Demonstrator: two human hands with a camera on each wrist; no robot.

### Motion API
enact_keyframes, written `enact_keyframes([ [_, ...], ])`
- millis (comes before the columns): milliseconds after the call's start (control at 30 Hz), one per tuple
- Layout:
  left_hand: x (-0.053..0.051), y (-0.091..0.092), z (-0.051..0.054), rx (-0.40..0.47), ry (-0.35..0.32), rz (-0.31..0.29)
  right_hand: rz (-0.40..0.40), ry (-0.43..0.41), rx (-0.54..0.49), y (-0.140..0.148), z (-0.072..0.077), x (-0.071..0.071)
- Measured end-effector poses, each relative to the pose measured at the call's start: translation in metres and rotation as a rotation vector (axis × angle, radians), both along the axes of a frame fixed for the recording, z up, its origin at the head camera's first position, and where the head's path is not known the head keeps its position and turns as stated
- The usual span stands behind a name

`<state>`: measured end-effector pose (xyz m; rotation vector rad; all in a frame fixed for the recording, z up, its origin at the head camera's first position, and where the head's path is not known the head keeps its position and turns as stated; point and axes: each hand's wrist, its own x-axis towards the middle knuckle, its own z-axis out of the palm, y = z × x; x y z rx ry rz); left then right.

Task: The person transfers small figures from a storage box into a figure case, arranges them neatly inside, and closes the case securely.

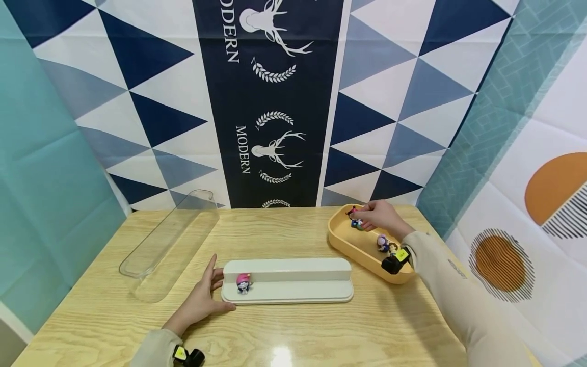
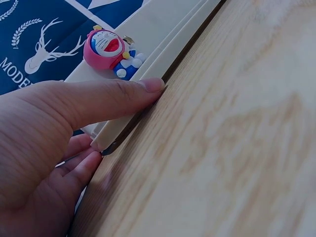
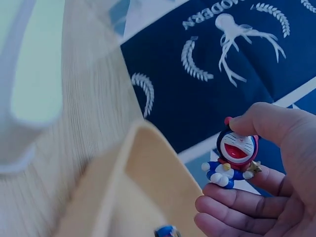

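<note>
In the head view my left hand (image 1: 201, 300) holds the left end of the white stand (image 1: 302, 291), thumb at the front, fingers around the end. A figurine with a pink hood (image 1: 243, 283) sits at that end; the left wrist view shows this figurine (image 2: 104, 52) just beyond my thumb. Over the far end of the yellow tray (image 1: 362, 258), my right hand (image 1: 384, 218) pinches another figurine. Seen from the right wrist, that figurine (image 3: 236, 148) has a dark hood, open red mouth and gold star, with the thumb on its head.
More small figurines (image 1: 382, 242) lie in the yellow tray, towards its near right side. A clear lidless-looking plastic box or cover (image 1: 171, 244) lies at the left of the wooden table (image 1: 293, 331). Patterned cloth (image 1: 284, 102) hangs behind the table.
</note>
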<state>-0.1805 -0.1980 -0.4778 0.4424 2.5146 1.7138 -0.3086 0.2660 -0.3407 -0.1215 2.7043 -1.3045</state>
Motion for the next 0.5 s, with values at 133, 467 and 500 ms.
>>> enact_keyframes([
  [133, 0.0, 0.001, 0.0, -0.008, 0.006, 0.01, -0.003, -0.028, -0.125, -0.007, -0.001, 0.006],
  [467, -0.001, 0.001, -0.001, -0.014, 0.013, 0.006, 0.065, -0.117, -0.407, -0.029, -0.004, 0.024],
  [500, -0.001, 0.001, -0.001, -0.015, 0.015, 0.007, 0.077, -0.123, -0.432, -0.031, -0.004, 0.026],
])
